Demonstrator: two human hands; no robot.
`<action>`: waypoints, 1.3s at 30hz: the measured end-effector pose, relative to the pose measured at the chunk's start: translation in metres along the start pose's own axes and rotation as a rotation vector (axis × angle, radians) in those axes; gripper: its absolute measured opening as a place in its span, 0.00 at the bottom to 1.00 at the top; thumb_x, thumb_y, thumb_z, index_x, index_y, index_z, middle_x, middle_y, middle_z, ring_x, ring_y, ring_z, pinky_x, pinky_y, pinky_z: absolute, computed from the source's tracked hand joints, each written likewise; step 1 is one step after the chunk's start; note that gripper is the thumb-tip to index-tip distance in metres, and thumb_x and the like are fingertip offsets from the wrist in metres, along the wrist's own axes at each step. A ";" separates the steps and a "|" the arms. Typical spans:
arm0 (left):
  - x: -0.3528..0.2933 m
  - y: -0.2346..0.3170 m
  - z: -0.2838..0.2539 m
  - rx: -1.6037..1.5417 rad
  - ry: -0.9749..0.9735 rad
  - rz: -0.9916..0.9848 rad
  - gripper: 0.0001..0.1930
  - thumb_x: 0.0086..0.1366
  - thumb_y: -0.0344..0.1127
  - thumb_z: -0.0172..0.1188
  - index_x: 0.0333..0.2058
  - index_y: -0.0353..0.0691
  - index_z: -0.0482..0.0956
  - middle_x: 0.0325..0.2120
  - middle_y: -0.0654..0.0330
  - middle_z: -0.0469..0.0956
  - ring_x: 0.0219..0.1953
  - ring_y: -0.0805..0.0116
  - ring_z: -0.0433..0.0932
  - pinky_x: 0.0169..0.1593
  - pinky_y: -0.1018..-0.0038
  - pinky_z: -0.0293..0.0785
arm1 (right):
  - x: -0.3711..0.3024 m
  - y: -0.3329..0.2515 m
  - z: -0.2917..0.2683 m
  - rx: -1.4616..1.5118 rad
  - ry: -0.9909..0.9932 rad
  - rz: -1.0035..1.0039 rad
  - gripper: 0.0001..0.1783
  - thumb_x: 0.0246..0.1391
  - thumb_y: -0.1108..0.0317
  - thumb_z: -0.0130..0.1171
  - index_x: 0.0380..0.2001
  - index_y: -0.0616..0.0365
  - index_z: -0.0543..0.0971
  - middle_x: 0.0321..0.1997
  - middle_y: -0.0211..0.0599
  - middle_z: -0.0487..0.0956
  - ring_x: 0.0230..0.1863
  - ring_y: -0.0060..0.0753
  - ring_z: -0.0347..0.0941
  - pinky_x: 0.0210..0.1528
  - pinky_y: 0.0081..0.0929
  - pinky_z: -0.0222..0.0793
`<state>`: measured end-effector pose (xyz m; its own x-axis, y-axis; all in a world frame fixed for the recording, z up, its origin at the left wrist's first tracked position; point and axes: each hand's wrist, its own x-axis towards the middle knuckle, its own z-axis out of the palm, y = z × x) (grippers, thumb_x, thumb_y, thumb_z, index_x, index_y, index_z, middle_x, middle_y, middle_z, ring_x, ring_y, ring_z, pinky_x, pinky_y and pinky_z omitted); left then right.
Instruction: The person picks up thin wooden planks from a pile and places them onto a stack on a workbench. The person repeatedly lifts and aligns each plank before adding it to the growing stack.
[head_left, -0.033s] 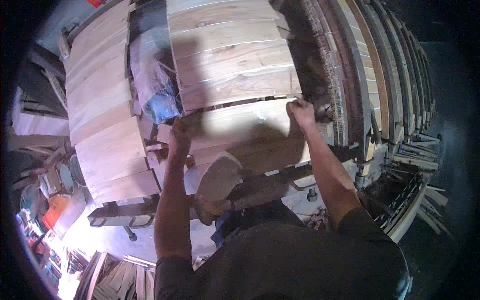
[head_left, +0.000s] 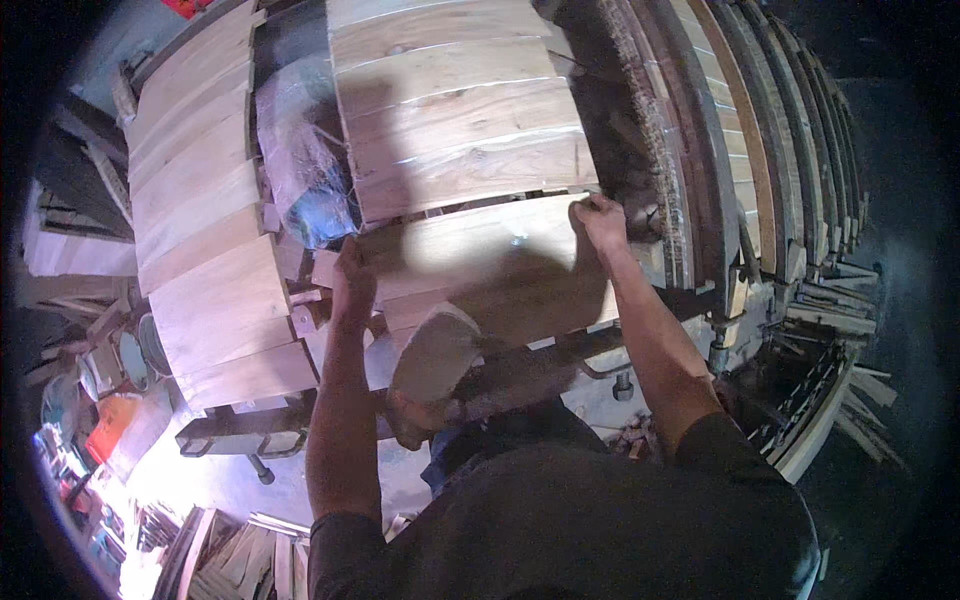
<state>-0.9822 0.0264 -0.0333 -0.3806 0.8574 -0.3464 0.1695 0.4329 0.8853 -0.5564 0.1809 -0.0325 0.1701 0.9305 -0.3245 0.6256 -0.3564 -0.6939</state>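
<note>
Scrap wood [head_left: 235, 560] lies heaped at the lower left of your head view. Your right hand [head_left: 603, 225], fingers curled, grips the right end of the near board [head_left: 470, 236]; your left hand [head_left: 353, 278] is at its left end (too shadowed to tell whether those fingers close). A narrow gap parts that board from the planked panel [head_left: 465, 110] beyond.

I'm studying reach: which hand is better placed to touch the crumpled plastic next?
Likely the left. The left hand is at the near wooden panel's left edge, close to the crumpled plastic. The right hand is at the opposite edge, with the panel's width between.
</note>
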 end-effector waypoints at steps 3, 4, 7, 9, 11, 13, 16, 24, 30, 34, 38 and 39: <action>-0.013 0.034 -0.006 -0.051 0.037 0.081 0.14 0.61 0.24 0.57 0.45 0.28 0.72 0.35 0.57 0.79 0.38 0.66 0.75 0.44 0.70 0.72 | -0.009 -0.009 -0.010 0.168 -0.016 0.023 0.17 0.51 0.74 0.66 0.46 0.65 0.79 0.37 0.31 0.81 0.39 0.24 0.74 0.45 0.25 0.71; -0.018 0.041 -0.006 -0.048 0.047 0.132 0.15 0.60 0.23 0.58 0.46 0.27 0.73 0.36 0.58 0.80 0.38 0.67 0.75 0.45 0.72 0.73 | -0.017 -0.019 -0.014 0.302 -0.025 0.019 0.17 0.51 0.77 0.65 0.46 0.63 0.78 0.37 0.30 0.80 0.40 0.23 0.74 0.46 0.24 0.71; -0.026 0.030 -0.012 0.092 0.197 0.312 0.25 0.61 0.22 0.59 0.57 0.25 0.69 0.44 0.55 0.81 0.44 0.68 0.78 0.50 0.73 0.74 | -0.045 -0.048 -0.026 0.506 -0.002 -0.106 0.20 0.51 0.85 0.61 0.48 0.60 0.76 0.41 0.28 0.80 0.42 0.20 0.73 0.48 0.21 0.70; -0.030 0.019 -0.021 0.302 0.185 0.535 0.23 0.61 0.22 0.59 0.57 0.27 0.71 0.45 0.55 0.81 0.48 0.68 0.78 0.53 0.72 0.74 | -0.056 -0.049 -0.033 0.551 -0.012 -0.210 0.26 0.50 0.88 0.59 0.52 0.57 0.72 0.45 0.27 0.78 0.46 0.20 0.73 0.50 0.19 0.70; -0.039 0.024 -0.025 0.374 0.162 0.601 0.22 0.61 0.21 0.59 0.55 0.30 0.73 0.46 0.55 0.81 0.50 0.68 0.78 0.55 0.71 0.74 | -0.061 -0.041 -0.036 0.492 0.007 -0.265 0.25 0.50 0.89 0.58 0.51 0.56 0.72 0.45 0.27 0.78 0.46 0.20 0.73 0.49 0.20 0.71; -0.053 0.036 -0.019 0.297 0.087 0.517 0.20 0.60 0.20 0.59 0.53 0.33 0.76 0.46 0.55 0.81 0.50 0.68 0.79 0.54 0.70 0.74 | -0.058 -0.009 -0.037 0.418 -0.029 -0.302 0.25 0.51 0.90 0.56 0.49 0.55 0.71 0.44 0.28 0.77 0.46 0.22 0.74 0.45 0.22 0.75; -0.065 0.047 -0.018 0.169 0.018 0.311 0.19 0.59 0.20 0.60 0.50 0.36 0.78 0.45 0.56 0.82 0.48 0.67 0.80 0.52 0.70 0.76 | -0.056 0.007 -0.039 0.417 -0.079 -0.283 0.25 0.45 0.92 0.57 0.45 0.56 0.72 0.46 0.30 0.78 0.49 0.25 0.74 0.53 0.23 0.69; -0.050 0.035 -0.028 0.310 0.017 0.319 0.27 0.56 0.28 0.65 0.56 0.37 0.75 0.45 0.52 0.84 0.47 0.62 0.83 0.51 0.68 0.77 | -0.086 -0.033 -0.062 0.158 0.143 -0.510 0.28 0.41 0.86 0.49 0.50 0.62 0.77 0.47 0.50 0.81 0.52 0.40 0.77 0.56 0.30 0.69; -0.047 0.033 -0.034 0.313 -0.019 0.367 0.32 0.54 0.29 0.67 0.60 0.36 0.71 0.45 0.52 0.84 0.48 0.61 0.83 0.52 0.66 0.77 | -0.174 -0.076 -0.048 -0.058 -0.183 -0.579 0.16 0.53 0.77 0.60 0.47 0.58 0.79 0.47 0.43 0.81 0.48 0.40 0.78 0.51 0.30 0.73; -0.054 0.039 -0.034 0.324 0.024 0.448 0.32 0.55 0.29 0.66 0.60 0.36 0.70 0.46 0.53 0.84 0.44 0.62 0.85 0.48 0.68 0.79 | -0.231 -0.083 -0.011 -0.397 -0.381 -0.920 0.20 0.51 0.66 0.63 0.49 0.53 0.78 0.45 0.45 0.79 0.45 0.51 0.78 0.47 0.42 0.77; -0.064 0.049 -0.032 0.211 -0.011 0.363 0.33 0.56 0.27 0.62 0.62 0.31 0.67 0.42 0.55 0.85 0.40 0.66 0.85 0.46 0.70 0.79 | -0.245 -0.077 0.022 -0.362 -0.348 -1.090 0.19 0.44 0.73 0.58 0.44 0.53 0.80 0.40 0.44 0.78 0.38 0.48 0.79 0.36 0.43 0.78; -0.060 0.048 -0.036 0.269 -0.030 0.426 0.34 0.56 0.26 0.62 0.63 0.31 0.65 0.42 0.55 0.85 0.39 0.65 0.85 0.45 0.70 0.79 | -0.246 -0.081 0.026 -0.364 -0.373 -1.128 0.19 0.45 0.72 0.58 0.44 0.53 0.80 0.40 0.44 0.78 0.38 0.49 0.79 0.36 0.43 0.78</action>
<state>-0.9835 -0.0145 0.0410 -0.2013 0.9794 0.0160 0.5341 0.0960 0.8399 -0.6683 -0.0210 0.0871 -0.7890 0.5998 0.1331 0.4668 0.7261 -0.5049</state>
